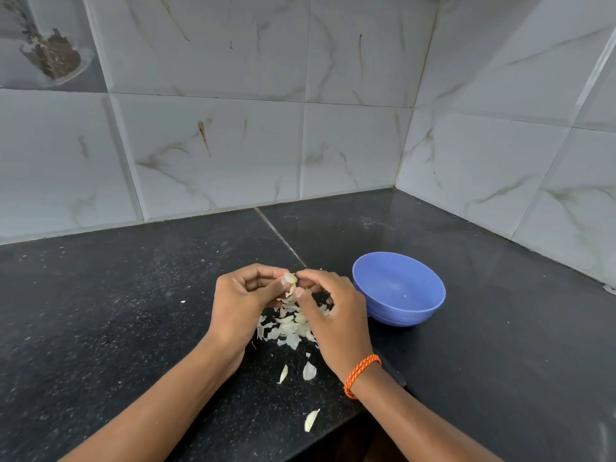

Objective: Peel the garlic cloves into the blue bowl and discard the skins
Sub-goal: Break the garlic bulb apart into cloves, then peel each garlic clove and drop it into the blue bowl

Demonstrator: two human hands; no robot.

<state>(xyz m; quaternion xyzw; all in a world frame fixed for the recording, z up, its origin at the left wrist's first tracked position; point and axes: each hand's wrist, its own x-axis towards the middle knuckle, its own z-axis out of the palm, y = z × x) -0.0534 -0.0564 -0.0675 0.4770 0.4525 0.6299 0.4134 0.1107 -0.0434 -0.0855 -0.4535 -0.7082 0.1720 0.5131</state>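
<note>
My left hand (pixel 241 303) and my right hand (pixel 333 311) meet above the black counter and together pinch one garlic clove (pixel 290 279) between thumbs and fingertips; a strip of skin hangs from it. A heap of pale garlic skins (pixel 290 328) lies on the counter right under the hands. Just to the right of my right hand stands the blue bowl (pixel 398 290); no clove shows inside it. An orange cord bracelet (pixel 361 375) circles my right wrist.
Loose skin pieces lie nearer me on the counter (pixel 310 371), (pixel 283 374) and by the front edge (pixel 311 420). Tiled walls close the counter at the back and right, forming a corner behind the bowl. The counter's front edge steps back at lower right.
</note>
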